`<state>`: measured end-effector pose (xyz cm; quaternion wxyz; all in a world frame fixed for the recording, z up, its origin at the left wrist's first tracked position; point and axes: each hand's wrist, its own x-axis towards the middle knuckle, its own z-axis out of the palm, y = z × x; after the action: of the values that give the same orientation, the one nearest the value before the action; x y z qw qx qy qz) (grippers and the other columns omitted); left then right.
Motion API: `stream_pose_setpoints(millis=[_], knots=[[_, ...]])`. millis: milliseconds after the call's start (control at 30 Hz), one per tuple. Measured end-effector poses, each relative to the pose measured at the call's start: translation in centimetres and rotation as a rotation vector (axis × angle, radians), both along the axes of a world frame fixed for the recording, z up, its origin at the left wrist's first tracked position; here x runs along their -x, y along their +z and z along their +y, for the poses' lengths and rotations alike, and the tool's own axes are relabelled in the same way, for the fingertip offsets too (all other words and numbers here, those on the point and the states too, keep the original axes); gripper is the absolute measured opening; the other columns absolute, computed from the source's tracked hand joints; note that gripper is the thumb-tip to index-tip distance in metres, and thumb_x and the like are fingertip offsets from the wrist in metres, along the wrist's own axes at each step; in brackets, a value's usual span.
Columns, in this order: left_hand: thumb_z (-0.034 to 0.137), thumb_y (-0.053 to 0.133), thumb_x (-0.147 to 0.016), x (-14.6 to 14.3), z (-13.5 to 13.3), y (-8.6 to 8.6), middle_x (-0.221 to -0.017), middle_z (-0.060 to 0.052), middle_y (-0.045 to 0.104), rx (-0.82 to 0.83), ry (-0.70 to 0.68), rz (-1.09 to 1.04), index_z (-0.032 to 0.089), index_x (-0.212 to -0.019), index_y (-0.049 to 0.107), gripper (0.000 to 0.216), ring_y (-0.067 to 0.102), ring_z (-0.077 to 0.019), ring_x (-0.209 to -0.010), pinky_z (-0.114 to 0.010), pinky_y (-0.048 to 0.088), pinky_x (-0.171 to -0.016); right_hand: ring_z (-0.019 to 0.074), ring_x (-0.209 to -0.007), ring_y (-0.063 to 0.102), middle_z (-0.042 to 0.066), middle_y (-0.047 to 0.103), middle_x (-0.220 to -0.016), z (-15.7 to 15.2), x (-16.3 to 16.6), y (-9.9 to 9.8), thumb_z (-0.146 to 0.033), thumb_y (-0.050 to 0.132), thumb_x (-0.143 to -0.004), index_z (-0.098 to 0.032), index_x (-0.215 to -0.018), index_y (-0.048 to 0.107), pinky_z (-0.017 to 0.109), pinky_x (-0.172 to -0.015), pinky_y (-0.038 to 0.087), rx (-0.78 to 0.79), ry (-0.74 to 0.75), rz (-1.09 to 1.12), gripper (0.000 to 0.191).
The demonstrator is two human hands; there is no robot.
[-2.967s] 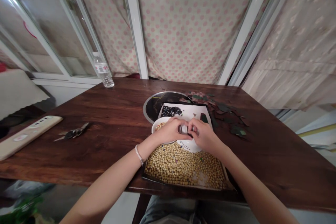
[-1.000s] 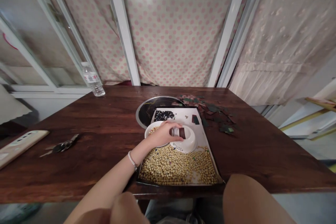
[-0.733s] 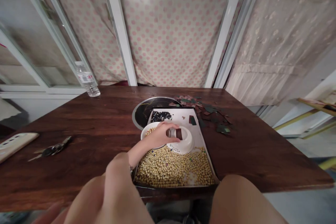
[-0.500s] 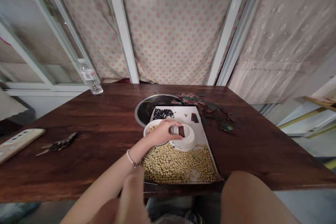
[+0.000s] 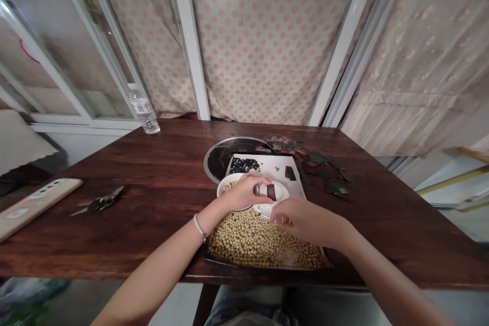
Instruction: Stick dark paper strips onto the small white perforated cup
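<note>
My left hand (image 5: pixel 244 192) wraps its thumb and fingers around the raised foot of an upturned white bowl (image 5: pixel 281 192). A small dark brown square piece (image 5: pixel 271 192) lies on the bowl's base between the fingertips. My right hand (image 5: pixel 305 219) is at the bowl's near right side, fingers curled together; whatever they may hold is hidden. Beside the left hand a second white bowl (image 5: pixel 221 186) holds yellowish beads, partly covered by the hand. Both bowls stand in a shallow black-edged tray (image 5: pixel 267 162), its near half covered with round pale yellow beads (image 5: pixel 248 239).
Black beads (image 5: pixel 244 165) and a dark green piece (image 5: pixel 290 173) lie in the tray's far part. Dark scraps (image 5: pixel 321 163) are scattered behind and right. A round black plate (image 5: pixel 217 160), keys (image 5: pixel 100 202), a phone (image 5: pixel 42 204) and a water bottle (image 5: pixel 144 109) stand or lie leftward.
My right hand has come up from the near edge to the right side of the upturned bowl. My left hand keeps its grip on the bowl's foot. The view has shifted slightly.
</note>
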<state>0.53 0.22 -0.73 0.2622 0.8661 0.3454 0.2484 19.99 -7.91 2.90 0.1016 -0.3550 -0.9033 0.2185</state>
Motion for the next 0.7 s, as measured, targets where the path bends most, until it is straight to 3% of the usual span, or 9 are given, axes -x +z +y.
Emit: stream_pose_setpoints(millis=[100, 233, 367, 533, 700], knots=[[0.036, 0.077, -0.068, 0.0, -0.1, 0.2, -0.118, -0.002, 0.065, -0.003, 0.007, 0.008, 0.024, -0.103, 0.061, 0.040, 0.054, -0.0245, -0.110, -0.043, 0.029, -0.101, 0.0134, -0.068, 0.053, 0.002, 0.061, -0.074, 0.2, 0.2, -1.7, -0.002, 0.052, -0.072, -0.016, -0.080, 0.065, 0.025, -0.064, 0.041, 0.103, 0.065, 0.029, 0.021], [0.034, 0.078, -0.067, -0.1, -0.3, 0.4, -0.118, -0.003, 0.065, 0.006, 0.028, 0.006, 0.023, -0.104, 0.062, 0.042, 0.053, -0.0248, -0.111, -0.042, 0.030, -0.100, 0.0179, -0.086, 0.056, 0.006, 0.063, -0.092, -0.1, 1.7, -2.5, -0.011, 0.061, -0.074, -0.016, -0.098, 0.065, 0.029, -0.079, 0.043, 0.048, 0.130, 0.058, 0.025], [0.035, 0.078, -0.067, -0.2, -0.3, 0.3, -0.117, -0.003, 0.065, -0.003, 0.018, 0.013, 0.021, -0.102, 0.062, 0.042, 0.054, -0.0250, -0.112, -0.042, 0.030, -0.102, 0.0186, -0.094, 0.056, 0.007, 0.065, -0.099, 0.0, 3.8, -2.3, -0.009, 0.056, -0.076, -0.016, -0.103, 0.065, 0.031, -0.088, 0.042, 0.014, 0.277, 0.028, 0.029], [0.037, 0.079, -0.066, -0.2, -0.3, 0.3, -0.117, -0.004, 0.065, -0.006, 0.010, 0.023, 0.021, -0.102, 0.061, 0.043, 0.054, -0.0253, -0.112, -0.043, 0.027, -0.103, 0.0170, -0.090, 0.059, 0.004, 0.069, -0.093, 1.1, 5.4, -2.7, -0.003, 0.052, -0.073, -0.017, -0.092, 0.068, 0.029, -0.086, 0.043, 0.026, 0.403, 0.021, 0.028], [0.030, 0.075, -0.071, -0.2, -0.1, 0.1, -0.118, -0.002, 0.065, -0.013, -0.001, 0.015, 0.023, -0.102, 0.060, 0.035, 0.056, -0.0227, -0.111, -0.042, 0.025, -0.104, 0.0140, -0.081, 0.062, 0.002, 0.072, -0.084, 2.2, 4.5, -2.5, -0.006, 0.055, -0.077, -0.018, -0.082, 0.071, 0.028, -0.084, 0.045, 0.128, 0.342, 0.154, 0.020]])
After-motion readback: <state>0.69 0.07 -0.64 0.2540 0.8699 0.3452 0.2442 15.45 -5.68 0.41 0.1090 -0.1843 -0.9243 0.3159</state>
